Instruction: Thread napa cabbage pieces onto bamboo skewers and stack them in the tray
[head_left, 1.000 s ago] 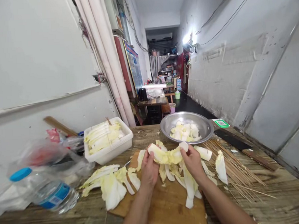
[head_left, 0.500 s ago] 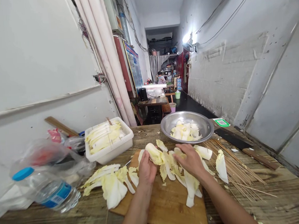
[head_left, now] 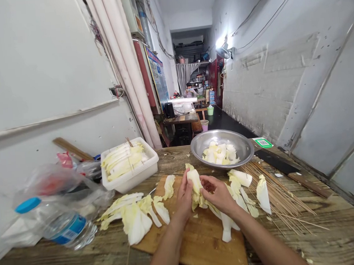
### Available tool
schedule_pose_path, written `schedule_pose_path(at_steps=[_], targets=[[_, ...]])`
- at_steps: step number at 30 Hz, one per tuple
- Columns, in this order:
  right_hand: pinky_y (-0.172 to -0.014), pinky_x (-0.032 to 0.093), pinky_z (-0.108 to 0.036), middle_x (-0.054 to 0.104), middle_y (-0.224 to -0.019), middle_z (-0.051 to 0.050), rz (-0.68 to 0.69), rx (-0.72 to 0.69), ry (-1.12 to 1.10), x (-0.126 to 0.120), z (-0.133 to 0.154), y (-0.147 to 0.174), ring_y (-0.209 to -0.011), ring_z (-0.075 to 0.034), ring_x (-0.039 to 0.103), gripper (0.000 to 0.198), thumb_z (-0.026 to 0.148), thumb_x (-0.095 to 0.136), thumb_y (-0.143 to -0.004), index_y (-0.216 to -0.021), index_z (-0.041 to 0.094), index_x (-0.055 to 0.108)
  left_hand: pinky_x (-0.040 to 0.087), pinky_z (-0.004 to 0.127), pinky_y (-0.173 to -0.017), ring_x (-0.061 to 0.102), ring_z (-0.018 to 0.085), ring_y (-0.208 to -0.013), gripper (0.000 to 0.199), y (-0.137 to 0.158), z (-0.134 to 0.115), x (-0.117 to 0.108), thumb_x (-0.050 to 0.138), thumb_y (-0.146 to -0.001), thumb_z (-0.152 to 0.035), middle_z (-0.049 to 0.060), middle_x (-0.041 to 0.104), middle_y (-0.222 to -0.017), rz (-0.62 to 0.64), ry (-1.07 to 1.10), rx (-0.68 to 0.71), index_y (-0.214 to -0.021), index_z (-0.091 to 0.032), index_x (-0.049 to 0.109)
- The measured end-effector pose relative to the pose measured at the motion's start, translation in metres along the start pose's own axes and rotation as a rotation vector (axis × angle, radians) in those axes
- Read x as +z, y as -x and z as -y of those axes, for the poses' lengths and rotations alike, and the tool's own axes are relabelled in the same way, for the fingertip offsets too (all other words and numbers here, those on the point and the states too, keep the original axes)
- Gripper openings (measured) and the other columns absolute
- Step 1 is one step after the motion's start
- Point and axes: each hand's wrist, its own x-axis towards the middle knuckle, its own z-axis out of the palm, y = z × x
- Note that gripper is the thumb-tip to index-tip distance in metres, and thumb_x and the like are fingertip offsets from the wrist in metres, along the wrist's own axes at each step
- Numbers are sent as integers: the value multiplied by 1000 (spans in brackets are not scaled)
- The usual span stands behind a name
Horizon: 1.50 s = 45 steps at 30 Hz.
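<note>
Over a wooden cutting board (head_left: 207,238), my left hand (head_left: 184,194) is closed around pale yellow-white napa cabbage leaves (head_left: 194,179) held together in a bunch. My right hand (head_left: 218,192) grips the same leaves from the other side, its fingers curled. More cabbage leaves (head_left: 139,222) lie at the board's left edge, and a single strip (head_left: 168,187) rests on its upper left. To the right of my right hand are further cut pieces (head_left: 240,177). A steel bowl (head_left: 197,149) beyond my hands holds white and yellow cabbage pieces.
At left stand a white tub (head_left: 132,181) of skewered cabbage, a water bottle (head_left: 58,223) and plastic bags (head_left: 54,182). Bamboo skewers (head_left: 276,190) and a cleaver (head_left: 276,162) lie at right, near a green QR card (head_left: 263,143). A person (head_left: 189,91) is far back.
My right hand has moved left and my hands have come together on the cabbage leaves. One strip now lies on the board's upper left, where my left hand was.
</note>
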Motion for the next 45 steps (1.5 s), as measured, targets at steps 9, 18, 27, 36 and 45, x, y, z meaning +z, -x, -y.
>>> schedule_pose_path(at_steps=[9,18,27,36,45], targets=[[-64,47,-26,58,-85,-3,2,-49,222,-9,1,0,-70,-14,54,36,11,53,-70,-104,18,60,39,34,-99,50,24,-117,79,3,1,3,69,-72,-27,11,49,-134,109,-102,-10,-140,-21,30],[-70,43,-30,56,-89,-7,-59,-141,534,-6,-4,5,-81,-20,51,29,9,46,-75,-101,17,57,40,29,-97,53,21,-113,72,6,2,7,68,-67,-11,11,55,-127,105,-20,20,-133,-21,41],[-79,38,-40,56,-90,-13,-241,-131,760,-30,-3,-2,-87,-27,44,31,5,37,-81,-97,13,63,28,35,-107,48,24,-117,58,6,0,1,66,-62,-5,6,58,-122,-113,-311,156,-117,-23,59],[-85,39,-46,59,-105,-15,-110,-86,590,-29,5,-2,-99,-31,47,36,21,60,-73,-108,14,61,50,42,-84,63,27,-92,32,-3,-18,-5,55,-68,-21,11,69,-93,-103,342,-272,-97,-12,64],[-61,49,-22,67,-84,-1,10,19,179,1,20,5,-68,-13,60,29,18,53,-77,-105,19,61,44,32,-92,58,22,-107,43,4,-10,6,65,-73,-19,10,64,-114,92,333,-189,-115,-18,59]])
